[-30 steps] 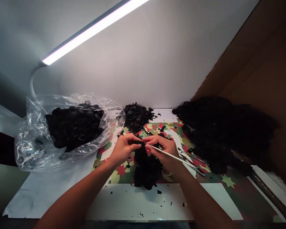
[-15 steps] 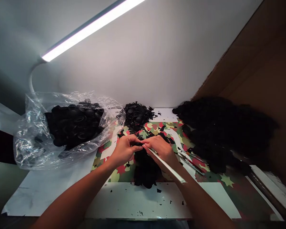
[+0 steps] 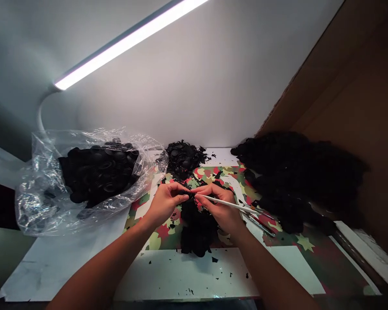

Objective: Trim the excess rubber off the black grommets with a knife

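My left hand is closed, pinching a small black rubber-like piece between thumb and fingertips. Facing it, my right hand is closed around a thin white stick-like tool, whose near end meets the black piece; its tip is hidden by the fingers. The right fingertips also appear to touch the piece. Directly below both hands lies a heap of black pieces on a camouflage-patterned sheet.
On the left, a clear plastic bag holds many black round parts. Black scraps are piled at the back, and a large dark heap lies right. Metal tweezers-like tools rest nearby. A lamp shines above.
The white tool has swung from slanting down over my right forearm to lying nearly level, pointing right. My hands stay together at the same spot; the view has shifted slightly.
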A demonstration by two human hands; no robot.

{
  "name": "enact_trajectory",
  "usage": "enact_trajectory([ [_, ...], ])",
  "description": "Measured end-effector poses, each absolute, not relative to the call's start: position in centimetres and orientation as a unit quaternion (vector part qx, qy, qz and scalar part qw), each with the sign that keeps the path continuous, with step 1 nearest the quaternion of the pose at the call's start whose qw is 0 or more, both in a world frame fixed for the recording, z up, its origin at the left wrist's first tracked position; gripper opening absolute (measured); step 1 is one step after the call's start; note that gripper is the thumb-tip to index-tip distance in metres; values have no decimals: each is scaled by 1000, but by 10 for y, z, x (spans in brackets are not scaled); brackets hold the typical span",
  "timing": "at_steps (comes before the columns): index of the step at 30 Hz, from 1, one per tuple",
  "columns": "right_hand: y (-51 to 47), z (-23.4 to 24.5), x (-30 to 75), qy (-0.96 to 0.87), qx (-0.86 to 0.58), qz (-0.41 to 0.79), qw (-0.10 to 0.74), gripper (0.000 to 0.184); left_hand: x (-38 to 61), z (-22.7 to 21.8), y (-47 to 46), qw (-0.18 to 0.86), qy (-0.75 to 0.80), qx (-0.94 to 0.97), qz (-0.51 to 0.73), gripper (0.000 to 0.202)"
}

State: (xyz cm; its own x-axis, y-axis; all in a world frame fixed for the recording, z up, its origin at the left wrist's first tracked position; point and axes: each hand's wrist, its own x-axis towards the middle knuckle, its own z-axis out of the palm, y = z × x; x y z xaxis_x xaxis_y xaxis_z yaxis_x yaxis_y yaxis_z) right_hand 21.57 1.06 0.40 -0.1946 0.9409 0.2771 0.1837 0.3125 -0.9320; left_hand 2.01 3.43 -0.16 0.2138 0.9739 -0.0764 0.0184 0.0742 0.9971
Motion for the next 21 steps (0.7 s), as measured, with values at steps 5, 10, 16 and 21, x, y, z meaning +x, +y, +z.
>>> enact_trajectory([
  [5,10,6,218,-674,-435,382,459,13,20,-2,34,551,474,550,412,17],
  [10,9,6,218,-676,-427,388,458,13,19,-2,34,541,473,561,411,17],
  [16,10,5,218,-670,-425,397,462,12,18,-3,35,533,474,565,414,16],
  [21,9,5,218,-680,-431,376,459,13,19,0,34,530,476,560,422,14],
])
